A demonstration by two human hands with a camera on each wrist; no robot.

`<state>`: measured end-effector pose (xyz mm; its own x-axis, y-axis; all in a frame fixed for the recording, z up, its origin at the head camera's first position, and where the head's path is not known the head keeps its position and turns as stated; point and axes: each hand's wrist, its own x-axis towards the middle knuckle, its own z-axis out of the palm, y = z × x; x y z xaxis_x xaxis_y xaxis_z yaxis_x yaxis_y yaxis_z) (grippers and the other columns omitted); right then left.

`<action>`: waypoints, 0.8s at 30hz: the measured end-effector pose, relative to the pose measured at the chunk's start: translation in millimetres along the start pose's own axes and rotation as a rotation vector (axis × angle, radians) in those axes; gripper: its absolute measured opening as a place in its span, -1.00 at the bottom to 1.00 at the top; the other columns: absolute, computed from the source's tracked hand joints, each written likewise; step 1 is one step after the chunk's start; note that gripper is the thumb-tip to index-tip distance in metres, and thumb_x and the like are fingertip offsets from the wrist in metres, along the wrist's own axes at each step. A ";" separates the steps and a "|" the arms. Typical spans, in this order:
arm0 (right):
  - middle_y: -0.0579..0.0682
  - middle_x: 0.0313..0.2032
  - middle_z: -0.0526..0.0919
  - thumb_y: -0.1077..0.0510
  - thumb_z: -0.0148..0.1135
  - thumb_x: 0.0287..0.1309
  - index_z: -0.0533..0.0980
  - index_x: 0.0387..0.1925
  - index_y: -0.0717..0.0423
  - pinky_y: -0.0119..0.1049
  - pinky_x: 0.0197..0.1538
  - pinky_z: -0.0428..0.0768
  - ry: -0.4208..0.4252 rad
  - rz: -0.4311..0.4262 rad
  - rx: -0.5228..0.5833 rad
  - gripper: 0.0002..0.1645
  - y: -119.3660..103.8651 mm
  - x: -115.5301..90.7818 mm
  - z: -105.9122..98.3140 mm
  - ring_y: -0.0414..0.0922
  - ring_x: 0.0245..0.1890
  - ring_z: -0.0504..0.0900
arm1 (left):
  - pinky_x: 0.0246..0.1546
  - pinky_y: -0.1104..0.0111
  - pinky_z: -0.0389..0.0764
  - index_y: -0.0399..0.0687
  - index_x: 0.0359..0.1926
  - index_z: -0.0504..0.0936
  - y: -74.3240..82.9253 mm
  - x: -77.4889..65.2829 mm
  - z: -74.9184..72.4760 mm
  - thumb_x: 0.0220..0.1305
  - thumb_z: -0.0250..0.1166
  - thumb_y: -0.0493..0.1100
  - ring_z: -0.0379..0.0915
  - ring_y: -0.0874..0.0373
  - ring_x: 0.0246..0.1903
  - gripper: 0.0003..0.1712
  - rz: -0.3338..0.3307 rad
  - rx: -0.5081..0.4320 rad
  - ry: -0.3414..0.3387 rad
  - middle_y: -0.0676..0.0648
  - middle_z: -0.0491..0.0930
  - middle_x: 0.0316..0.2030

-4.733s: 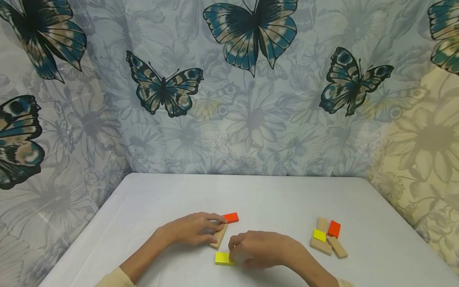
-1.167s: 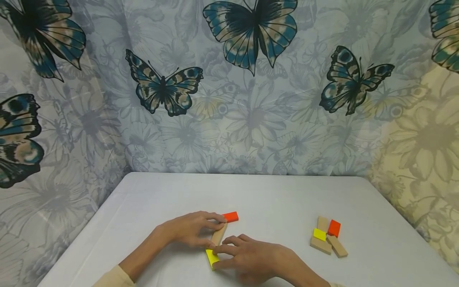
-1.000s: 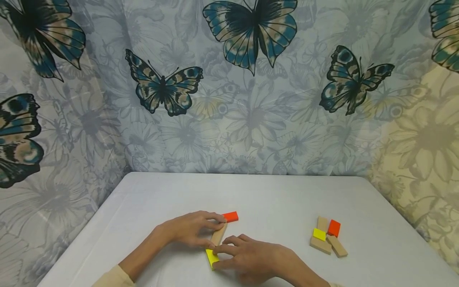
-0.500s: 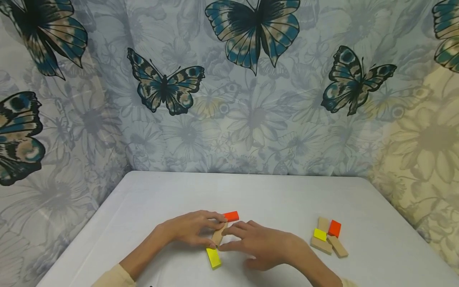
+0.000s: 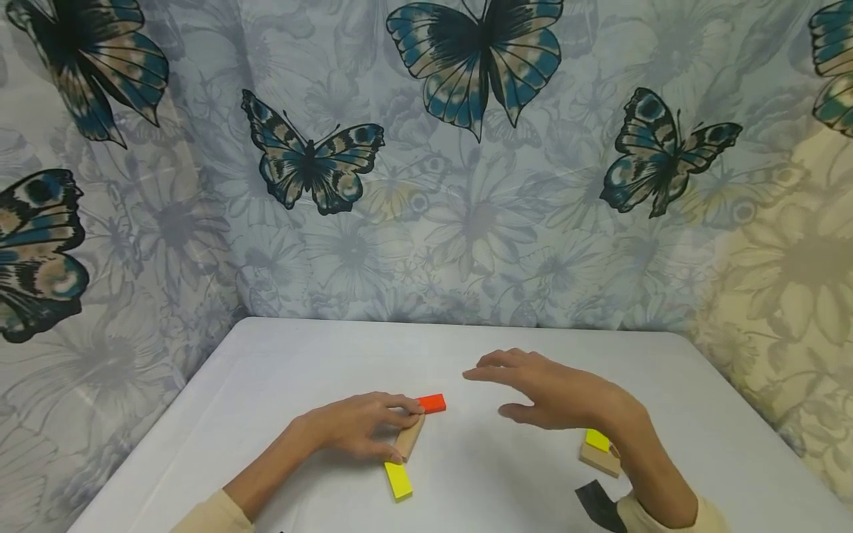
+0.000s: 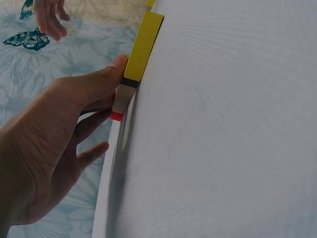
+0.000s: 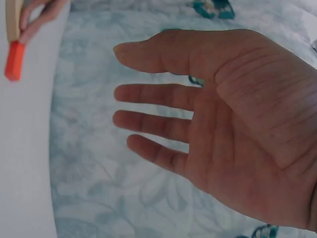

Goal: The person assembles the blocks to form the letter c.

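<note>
My left hand (image 5: pixel 356 426) rests on the table and holds a plain wooden block (image 5: pixel 409 438) between thumb and fingers, thumb at its near end and forefinger at its far end. An orange-red block (image 5: pixel 433 403) lies at that far end, by the fingertips. From the near end a yellow block (image 5: pixel 399 483) runs toward me at an angle; the left wrist view shows the thumb tip beside this yellow block (image 6: pixel 143 47). Raised above the table to the right, my right hand (image 5: pixel 546 389) is empty, its fingers extended and spread in the right wrist view.
At the right, a second yellow block (image 5: pixel 597 440) sits on a wooden block (image 5: pixel 600 459); my right forearm hides the others of that group. A black strap (image 5: pixel 600 505) shows by the right sleeve. Butterfly-patterned cloth (image 5: pixel 480 222) stands behind the white table (image 5: pixel 320 355).
The yellow block was turned and brought to the wooden block's near end. My right hand let go of it, touched the wooden block's side, then rose away rightward. The left hand stayed put.
</note>
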<state>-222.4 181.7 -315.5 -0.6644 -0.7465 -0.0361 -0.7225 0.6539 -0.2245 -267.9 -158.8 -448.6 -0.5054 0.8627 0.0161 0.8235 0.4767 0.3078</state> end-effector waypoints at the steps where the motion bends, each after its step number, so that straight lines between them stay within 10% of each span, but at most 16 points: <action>1: -0.06 0.39 0.52 0.17 0.38 0.34 0.40 0.48 -0.28 0.18 0.31 0.63 0.009 0.019 0.012 -0.26 3.6 -4.5 -3.1 0.07 0.35 0.53 | 0.51 0.19 0.47 0.06 0.43 0.53 -0.2 0.2 0.5 0.43 0.28 0.28 0.41 0.16 0.46 -0.30 0.005 -0.001 0.003 0.18 0.43 0.47; 24: 0.27 0.29 0.59 0.03 0.42 0.29 0.36 0.48 0.13 0.19 0.12 0.73 -0.035 0.382 0.141 -0.19 61.6 -61.0 -22.6 0.22 0.19 0.65 | 0.51 0.17 0.46 0.06 0.43 0.53 4.9 -1.5 0.0 0.43 0.29 0.27 0.40 0.15 0.47 -0.31 -0.035 -0.008 -0.007 0.19 0.43 0.47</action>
<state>-230.7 270.3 -305.1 -0.8712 -0.4583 -0.1759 -0.3897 0.8636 -0.3200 -263.1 -157.8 -447.2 -0.5323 0.8466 -0.0011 0.8031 0.5054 0.3155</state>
